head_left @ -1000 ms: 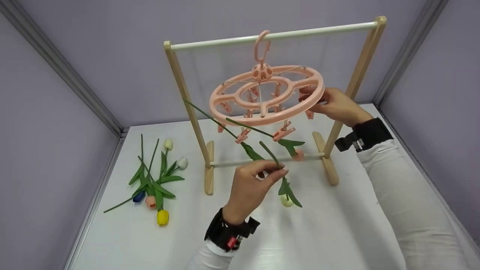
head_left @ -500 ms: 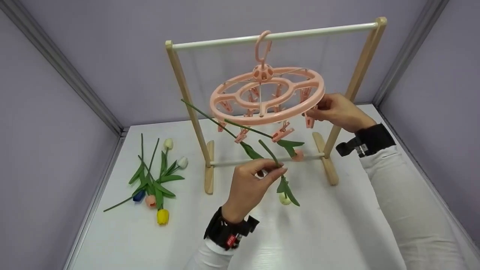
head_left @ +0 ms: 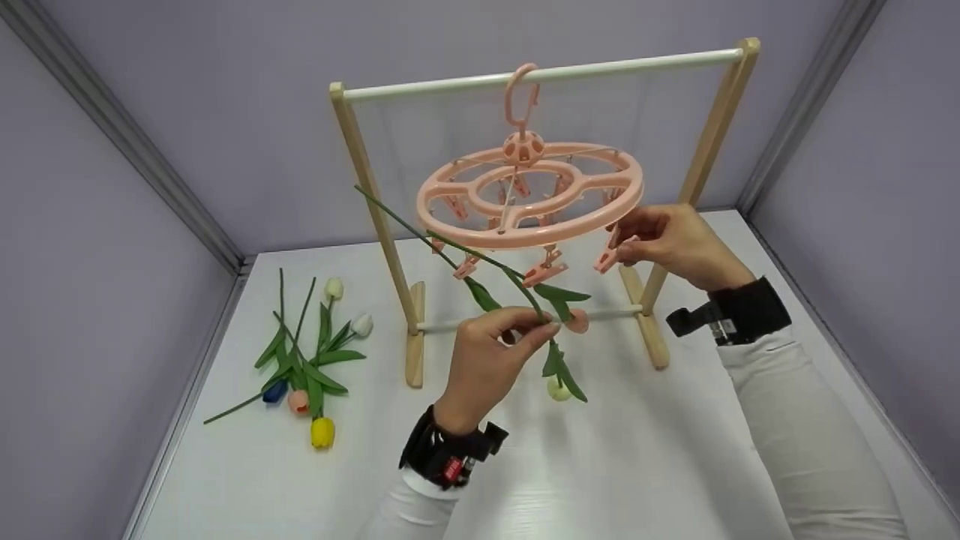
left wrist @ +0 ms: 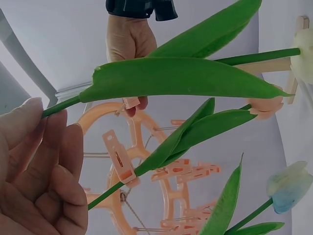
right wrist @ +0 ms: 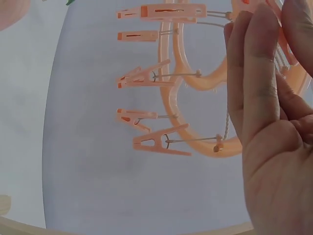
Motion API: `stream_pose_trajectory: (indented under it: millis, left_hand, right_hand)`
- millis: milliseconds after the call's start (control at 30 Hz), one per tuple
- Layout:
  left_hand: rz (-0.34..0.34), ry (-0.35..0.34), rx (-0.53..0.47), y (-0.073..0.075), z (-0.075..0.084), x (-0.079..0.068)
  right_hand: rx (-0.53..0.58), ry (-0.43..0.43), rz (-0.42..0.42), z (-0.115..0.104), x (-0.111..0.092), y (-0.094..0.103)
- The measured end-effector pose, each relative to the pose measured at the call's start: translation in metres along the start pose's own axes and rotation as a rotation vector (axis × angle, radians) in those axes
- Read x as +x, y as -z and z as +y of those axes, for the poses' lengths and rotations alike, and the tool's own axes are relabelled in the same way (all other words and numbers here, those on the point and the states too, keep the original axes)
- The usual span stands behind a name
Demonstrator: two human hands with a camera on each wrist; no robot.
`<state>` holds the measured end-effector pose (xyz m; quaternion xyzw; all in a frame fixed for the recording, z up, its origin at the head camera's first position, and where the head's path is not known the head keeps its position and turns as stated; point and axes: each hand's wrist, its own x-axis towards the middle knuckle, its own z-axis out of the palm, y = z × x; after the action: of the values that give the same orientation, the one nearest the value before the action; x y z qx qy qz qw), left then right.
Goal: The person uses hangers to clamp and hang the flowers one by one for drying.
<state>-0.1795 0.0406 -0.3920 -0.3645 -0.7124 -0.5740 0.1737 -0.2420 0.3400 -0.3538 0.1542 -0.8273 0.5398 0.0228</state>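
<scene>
My left hand (head_left: 491,364) pinches the stem of a pale yellow tulip (head_left: 559,389) between thumb and fingers, its bloom hanging down below the hand. A round pink clip hanger (head_left: 517,238) hangs at the centre. On its right side my right hand (head_left: 679,244) pinches a pink clothespin (head_left: 606,259) dangling from the ring; the fingers partly cover it. Other clothespins hold a pink tulip (head_left: 577,321), bloom down, and a white-and-blue tulip (left wrist: 291,188), whose bloom is hidden behind my left hand in the head view.
A rack with wooden legs (head_left: 709,146) and a white rail (head_left: 637,66) carries the hanger by its hook. Several loose tulips lie on the white table at left, among them a yellow one (head_left: 322,433) and a blue one (head_left: 274,391). Several clothespins (right wrist: 161,144) hang without flowers.
My right hand has moved down from the ring's edge and draws the clothespin downward, with the hanger tilting slightly. My left hand has brought the pale yellow tulip a little up and left.
</scene>
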Motion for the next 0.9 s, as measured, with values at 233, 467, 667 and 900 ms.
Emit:
stream_pose_trajectory:
  millis: [233,467,667,900]
  left_hand:
    - [0.007,0.029,0.002,0.001,-0.007,0.005]
    - [0.000,0.053,-0.033,0.003,-0.012,0.012]
    - [0.018,0.052,-0.047,0.003,-0.011,0.018]
    - [0.038,0.062,-0.066,0.000,-0.010,0.025]
  right_hand:
    - [-0.074,0.043,0.003,0.000,-0.004,-0.014]
    - [0.024,0.011,0.018,-0.003,-0.010,-0.030]
    - [0.078,0.019,0.077,-0.009,-0.013,-0.043]
    - [0.110,0.046,0.125,-0.009,-0.019,-0.056]
